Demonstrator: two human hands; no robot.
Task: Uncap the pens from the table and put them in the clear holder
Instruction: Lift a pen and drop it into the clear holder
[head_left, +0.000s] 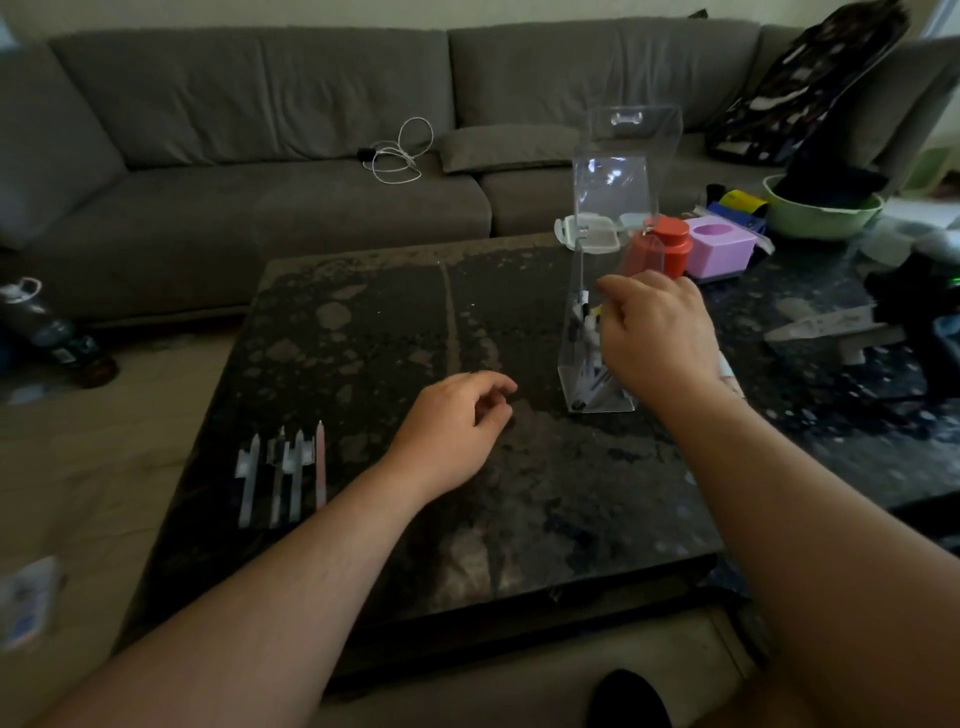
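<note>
4 capped pens (283, 475) in a row near the front-left edge of the dark table (363, 322), side by side, tips toward the couch; the rightmost one pinkish, the other 3 pale or clear. Well apart from them, right of the table's middle, a tall clear holder (615, 218), upright, with several pens already standing inside at a slant, their ends down in its bottom corner. Right hand (657, 332) up against the holder's open front at about mid-height, fingers curled in toward the pens within; whether pinching one or just touching, cannot tell, since the back of the hand hides the fingertips. Left hand (457, 426) low over the bare tabletop between the pen row and the holder, fingers loosely curled, thumb near the forefinger, nothing visible in its grasp. Behind the holder, an orange-red canister (670, 249) just beside a lilac box (719, 249), and a white lidded container (589, 231) to their left. Farther right, a green bowl (821, 218) at the table's far corner. On the grey couch (260, 130), a coiled white cable (400, 153).
</note>
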